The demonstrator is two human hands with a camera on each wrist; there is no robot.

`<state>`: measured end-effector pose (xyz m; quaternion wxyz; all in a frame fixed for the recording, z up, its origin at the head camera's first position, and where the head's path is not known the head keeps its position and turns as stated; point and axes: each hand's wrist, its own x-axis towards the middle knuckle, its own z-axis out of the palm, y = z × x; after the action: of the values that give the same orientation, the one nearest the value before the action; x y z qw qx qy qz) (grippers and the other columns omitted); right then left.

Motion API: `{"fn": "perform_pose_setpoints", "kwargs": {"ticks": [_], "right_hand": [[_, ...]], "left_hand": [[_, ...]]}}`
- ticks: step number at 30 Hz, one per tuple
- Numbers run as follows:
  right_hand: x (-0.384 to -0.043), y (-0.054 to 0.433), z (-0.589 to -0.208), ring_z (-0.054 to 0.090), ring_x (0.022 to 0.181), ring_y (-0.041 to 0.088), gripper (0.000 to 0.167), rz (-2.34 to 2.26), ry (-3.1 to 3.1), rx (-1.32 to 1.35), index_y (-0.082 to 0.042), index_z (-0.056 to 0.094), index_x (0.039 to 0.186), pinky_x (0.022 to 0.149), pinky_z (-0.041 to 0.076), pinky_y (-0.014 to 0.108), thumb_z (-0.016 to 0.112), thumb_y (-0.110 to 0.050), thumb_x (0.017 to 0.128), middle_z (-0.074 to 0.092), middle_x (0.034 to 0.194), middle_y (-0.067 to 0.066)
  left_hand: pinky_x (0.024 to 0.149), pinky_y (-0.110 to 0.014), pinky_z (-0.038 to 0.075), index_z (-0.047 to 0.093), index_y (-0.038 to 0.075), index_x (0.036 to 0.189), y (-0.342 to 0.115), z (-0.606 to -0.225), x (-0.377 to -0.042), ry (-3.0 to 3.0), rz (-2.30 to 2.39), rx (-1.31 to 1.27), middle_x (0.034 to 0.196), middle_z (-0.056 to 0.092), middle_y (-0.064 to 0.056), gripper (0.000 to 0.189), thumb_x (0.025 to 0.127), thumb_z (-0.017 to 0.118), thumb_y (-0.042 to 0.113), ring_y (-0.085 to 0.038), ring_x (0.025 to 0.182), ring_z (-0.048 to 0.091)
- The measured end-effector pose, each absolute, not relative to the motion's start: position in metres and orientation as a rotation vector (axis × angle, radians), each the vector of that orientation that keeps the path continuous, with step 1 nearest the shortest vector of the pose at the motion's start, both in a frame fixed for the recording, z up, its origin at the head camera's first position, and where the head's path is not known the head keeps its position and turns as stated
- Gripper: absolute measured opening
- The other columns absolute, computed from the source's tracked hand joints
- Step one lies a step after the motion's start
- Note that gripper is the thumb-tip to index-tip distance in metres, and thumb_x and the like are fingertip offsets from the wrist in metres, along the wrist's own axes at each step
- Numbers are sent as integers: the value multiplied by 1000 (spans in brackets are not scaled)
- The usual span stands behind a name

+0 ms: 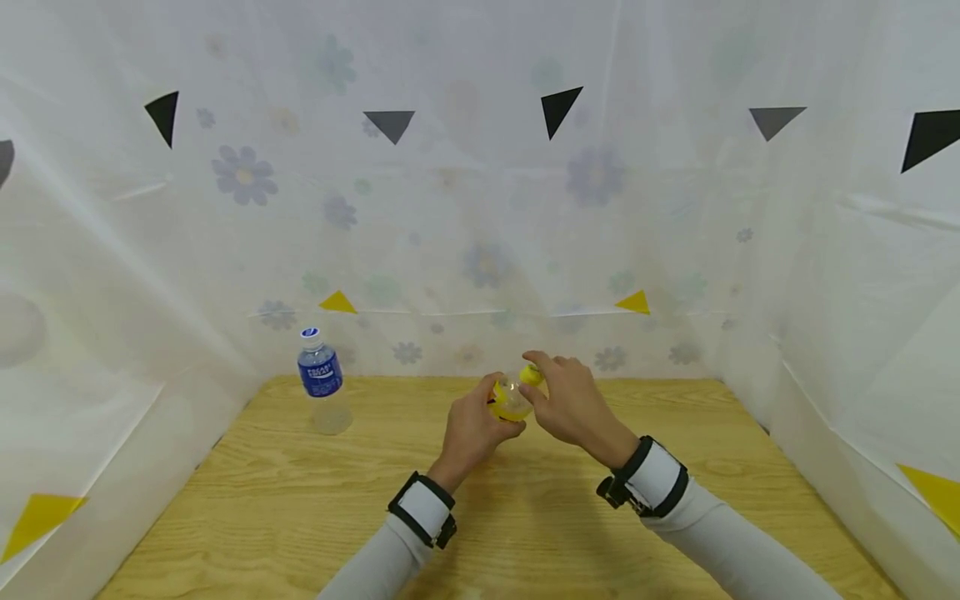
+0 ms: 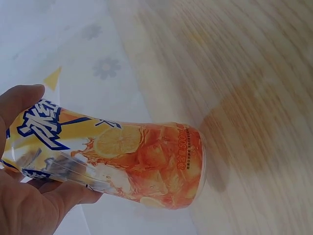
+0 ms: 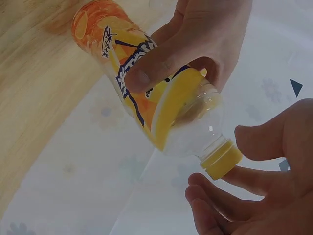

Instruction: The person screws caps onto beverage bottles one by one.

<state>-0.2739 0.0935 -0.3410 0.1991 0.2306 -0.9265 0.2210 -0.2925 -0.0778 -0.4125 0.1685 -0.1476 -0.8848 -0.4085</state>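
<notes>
My left hand [image 1: 474, 425] grips a plastic drink bottle [image 2: 142, 161] around its upper label, thumb on one side and fingers on the other. The label is yellow and orange, with lemon slices and ice cubes near the base; the shoulder is clear. In the right wrist view the bottle lies aslant, with its yellow cap [image 3: 222, 159] toward my right hand [image 3: 274, 171]. That hand's thumb and index finger close in on either side of the cap, while its other fingers curve loosely below. The head view shows the bottle end-on, its base hidden.
A clear bottle [image 1: 321, 379] with a blue label and white cap stands upright on the wooden table [image 1: 300, 517], at the back left. White floral sheeting [image 1: 480, 233] walls the table's back and sides, with black, grey and yellow triangles on it.
</notes>
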Motion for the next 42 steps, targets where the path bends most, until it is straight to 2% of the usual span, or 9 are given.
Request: {"fn": "perform_pose_setpoints", "kwargs": {"ticks": [4, 7, 13, 21, 26, 32, 42], "right_hand": [[-274, 93, -342, 62, 93, 37, 33, 640, -2549, 690, -1, 62, 129, 79, 53, 50, 65, -8, 96, 68, 106, 19], [-276, 93, -345, 62, 96, 35, 25, 672, -2517, 686, -2, 64, 120, 78, 54, 47, 64, -3, 95, 68, 104, 16], [-281, 92, -351, 62, 99, 35, 22, 712, -2471, 661, -1, 65, 115, 81, 55, 48, 66, 0, 93, 66, 102, 16], [-284, 90, -354, 62, 101, 36, 17, 718, -2422, 643, 3, 64, 108, 83, 55, 49, 69, 0, 92, 67, 101, 18], [-287, 90, -354, 60, 88, 33, 12, 695, -2402, 643, 1, 62, 100, 76, 52, 46, 70, -5, 93, 65, 91, 15], [-291, 92, -356, 51, 68, 24, 14, 675, -2385, 652, -4, 57, 85, 67, 44, 39, 70, -9, 90, 55, 72, 6], [-293, 90, -356, 43, 58, 18, 20, 687, -2375, 661, -6, 53, 77, 60, 38, 35, 64, -11, 93, 47, 65, 3]], "left_hand": [[79, -39, 57, 57, 16, 139, -78, -413, -293, -2507, -1165, -429, 113, 74, -7, 73, 75, 89, 26, -21, 98, 70], [81, -40, 57, 57, 17, 138, -77, -414, -293, -2505, -1185, -432, 115, 74, -6, 71, 75, 89, 26, -22, 99, 70], [84, -42, 57, 58, 17, 138, -76, -414, -293, -2509, -1175, -431, 117, 73, -7, 71, 75, 89, 25, -22, 102, 70], [82, -42, 57, 58, 15, 138, -76, -412, -293, -2501, -1171, -442, 115, 74, -7, 71, 75, 89, 26, -23, 99, 70], [82, -40, 57, 58, 16, 138, -75, -413, -293, -2503, -1177, -434, 115, 74, -6, 70, 75, 89, 25, -21, 99, 69], [74, -34, 55, 60, 17, 135, -75, -413, -292, -2500, -1171, -447, 109, 74, -3, 68, 74, 90, 25, -18, 92, 68], [70, -30, 54, 58, 15, 137, -76, -414, -291, -2488, -1151, -461, 107, 73, -3, 69, 76, 89, 25, -16, 88, 68]]}}
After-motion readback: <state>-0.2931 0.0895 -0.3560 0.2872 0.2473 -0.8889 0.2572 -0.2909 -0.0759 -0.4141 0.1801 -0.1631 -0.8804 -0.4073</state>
